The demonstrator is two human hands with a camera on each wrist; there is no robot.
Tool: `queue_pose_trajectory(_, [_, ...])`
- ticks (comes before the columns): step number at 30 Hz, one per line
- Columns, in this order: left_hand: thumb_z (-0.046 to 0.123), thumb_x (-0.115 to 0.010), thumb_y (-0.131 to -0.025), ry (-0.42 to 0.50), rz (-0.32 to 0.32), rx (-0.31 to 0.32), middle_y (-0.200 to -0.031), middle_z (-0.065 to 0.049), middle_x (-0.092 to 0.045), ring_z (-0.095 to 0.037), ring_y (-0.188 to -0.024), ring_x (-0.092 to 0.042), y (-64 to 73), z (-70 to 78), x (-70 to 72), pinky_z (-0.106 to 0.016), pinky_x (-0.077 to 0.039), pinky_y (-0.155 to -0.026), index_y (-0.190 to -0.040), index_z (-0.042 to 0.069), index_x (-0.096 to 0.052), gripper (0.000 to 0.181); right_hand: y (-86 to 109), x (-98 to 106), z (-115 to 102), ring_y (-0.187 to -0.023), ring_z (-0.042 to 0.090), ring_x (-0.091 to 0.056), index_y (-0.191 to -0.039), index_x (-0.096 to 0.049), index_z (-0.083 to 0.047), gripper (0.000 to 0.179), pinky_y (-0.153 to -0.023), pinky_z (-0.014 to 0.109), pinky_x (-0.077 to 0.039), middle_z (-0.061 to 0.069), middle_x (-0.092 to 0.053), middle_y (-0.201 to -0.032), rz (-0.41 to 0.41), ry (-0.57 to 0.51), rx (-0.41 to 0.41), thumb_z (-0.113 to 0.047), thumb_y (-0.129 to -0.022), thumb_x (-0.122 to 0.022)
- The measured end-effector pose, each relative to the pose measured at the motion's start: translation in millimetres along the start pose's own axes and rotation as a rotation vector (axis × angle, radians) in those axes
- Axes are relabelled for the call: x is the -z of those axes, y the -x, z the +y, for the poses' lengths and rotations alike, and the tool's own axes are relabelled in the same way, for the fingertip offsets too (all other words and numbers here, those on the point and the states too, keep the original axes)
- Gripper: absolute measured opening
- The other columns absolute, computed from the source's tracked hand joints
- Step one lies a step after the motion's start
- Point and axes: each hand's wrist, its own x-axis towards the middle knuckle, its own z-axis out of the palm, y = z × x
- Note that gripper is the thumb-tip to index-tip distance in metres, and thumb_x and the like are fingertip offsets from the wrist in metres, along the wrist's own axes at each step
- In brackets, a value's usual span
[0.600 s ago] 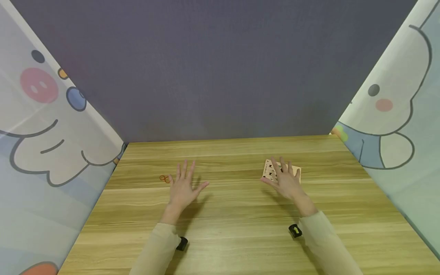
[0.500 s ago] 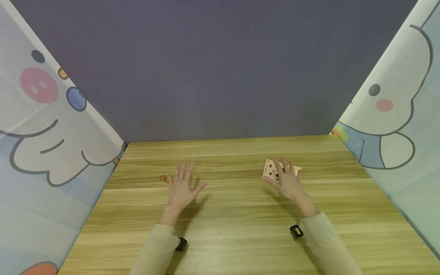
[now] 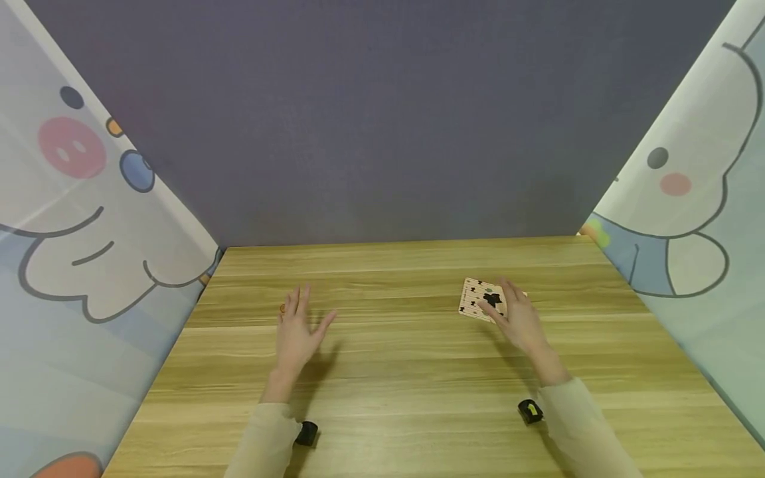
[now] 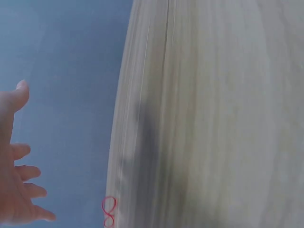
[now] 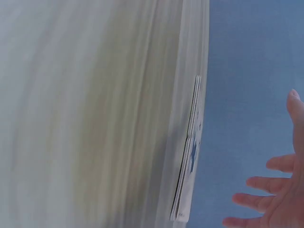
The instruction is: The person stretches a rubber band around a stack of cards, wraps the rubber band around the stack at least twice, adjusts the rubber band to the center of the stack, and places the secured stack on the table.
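Observation:
My left hand [image 3: 294, 340] is held over the left half of the table, fingers extended and thumb out to the side, holding nothing. Past its fingertips lies a thin red loop [image 4: 109, 209] twisted like a figure eight, like a rubber band; the fingers mostly cover it in the head view. On the right, my right hand [image 3: 524, 326] hovers over flat cream card-like pieces [image 3: 476, 299] printed with lines and black bow shapes. Thumb and fingers stand apart with nothing between them, hiding part of the print. The right wrist view shows these pieces [image 5: 186, 180] as thin stacked layers.
The wood-grain table [image 3: 382, 372] meets a dark grey panel [image 3: 382, 133] at its back edge. Cartoon-printed curtains flank it, a left curtain [image 3: 36, 345] and a right curtain [image 3: 705, 318]. A small black device [image 3: 530, 411] sits at the right wrist, another black device [image 3: 307, 433] at the left.
My left hand has shifted left and slightly back, covering more of the red loop. My right hand has moved right, uncovering more of the printed pieces. The fingers of both hands are less spread.

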Motion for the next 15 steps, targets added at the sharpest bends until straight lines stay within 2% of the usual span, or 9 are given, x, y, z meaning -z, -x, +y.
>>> queue_pose_trajectory(7, [0.042, -0.058, -0.083, 0.127, 0.019, 0.106, -0.14, -0.022, -0.023, -0.044, -0.125, -0.022, 1.6, -12.0, 7.7, -0.06, -0.023, -0.096, -0.138, 0.002, -0.026, 0.076, 2.6, 7, 13, -0.115, 0.053, -0.028, -0.135, -0.02, 0.011, 0.074, -0.091, 0.062, -0.027, 0.036, -0.026, -0.132, 0.002, -0.149, -0.077, -0.041, -0.09, -0.049])
queue_pose_trajectory(15, [0.031, -0.064, -0.082, 0.362, 0.126, 0.161, -0.134, -0.021, -0.035, -0.038, -0.123, -0.031, 2.5, -25.4, 15.1, -0.047, -0.026, -0.101, -0.131, -0.006, -0.035, 0.068, 6.5, 16, 25, -0.108, 0.05, -0.039, -0.133, -0.022, 0.014, 0.071, -0.086, 0.058, -0.036, 0.036, -0.031, -0.128, 0.007, -0.238, -0.169, -0.034, -0.09, -0.051])
